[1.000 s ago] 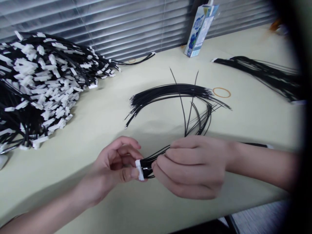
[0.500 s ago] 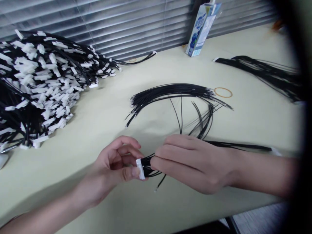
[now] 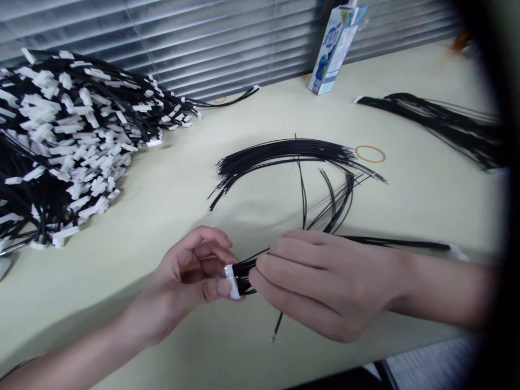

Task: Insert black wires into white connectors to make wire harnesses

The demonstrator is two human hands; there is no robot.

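My left hand (image 3: 190, 276) pinches a small white connector (image 3: 232, 281) between thumb and fingers, near the table's front edge. Several thin black wires (image 3: 244, 269) run out of the connector to the right. My right hand (image 3: 325, 284) is closed on those wires right beside the connector, its fingertips almost touching it. One loose wire end (image 3: 277, 327) hangs out below my right hand. More of the held wires rise behind my right hand toward a fan of loose black wires (image 3: 284, 153) lying on the table.
A big heap of black cables with white connectors (image 3: 60, 135) fills the left side. Another black bundle (image 3: 439, 122) lies far right. A rubber band (image 3: 370, 154) lies beyond the loose wires, a carton (image 3: 333, 49) stands by the blinds, and a finished cable (image 3: 402, 244) lies behind my right forearm.
My right hand has shifted on the wires beside the connector, and a loose wire end now sticks out lower beneath it. The raised wires behind the hand have dropped. My left hand has stayed put.
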